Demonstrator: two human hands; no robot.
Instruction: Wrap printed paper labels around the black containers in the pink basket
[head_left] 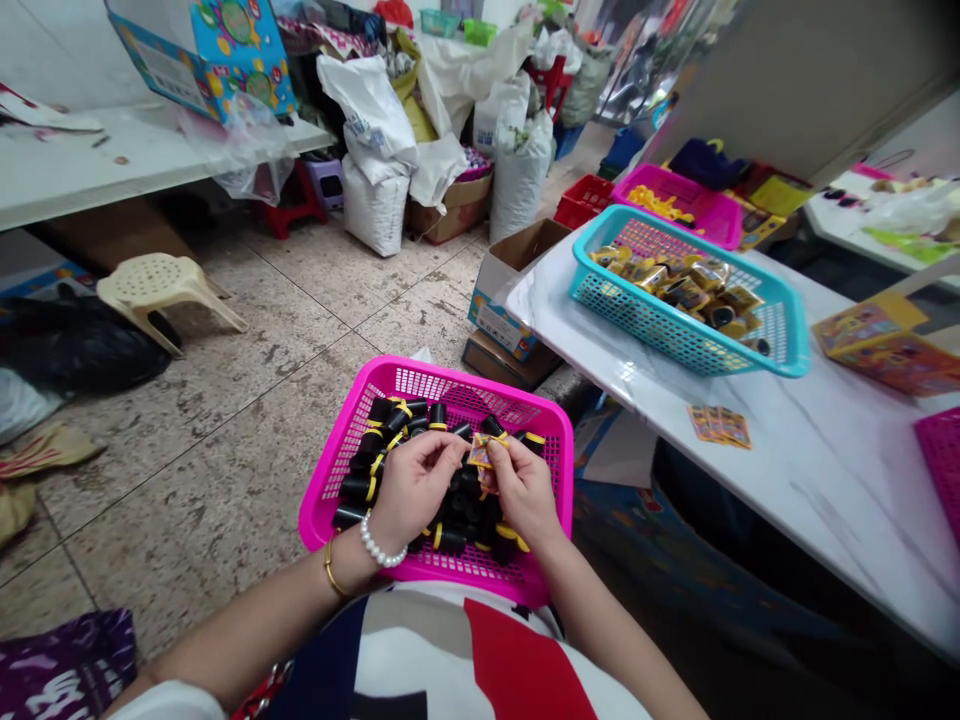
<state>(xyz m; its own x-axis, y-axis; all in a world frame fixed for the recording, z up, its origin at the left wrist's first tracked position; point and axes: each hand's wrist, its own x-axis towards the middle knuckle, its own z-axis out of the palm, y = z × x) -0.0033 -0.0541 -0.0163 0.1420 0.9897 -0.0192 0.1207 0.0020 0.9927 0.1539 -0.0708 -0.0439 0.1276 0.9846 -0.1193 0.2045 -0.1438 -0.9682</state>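
Note:
A pink basket (pixel 309 520) sits before me, holding several black cylinders with yellow rims (pixel 396 418). Over it, my right hand (pixel 526 492) is closed, pinching small printed stickers (pixel 480 454) in orange, yellow and purple between thumb and fingers. My left hand (pixel 420 482), with a pearl bracelet (pixel 375 545) at the wrist, is closed too, thumb against forefinger. Its fingertips are close beside the stickers' left edge; whatever they pinch is too small to tell. Both hands hide part of the basket's contents.
On the marble-patterned table (pixel 645 400) at right stand a turquoise basket (pixel 690 345) of labelled cylinders, sticker sheets (pixel 720 427) and a printed box (pixel 892 345). An open carton (pixel 510 285) stands by the table's end. A cream stool (pixel 161 285) and white sacks (pixel 373 190) occupy the floor.

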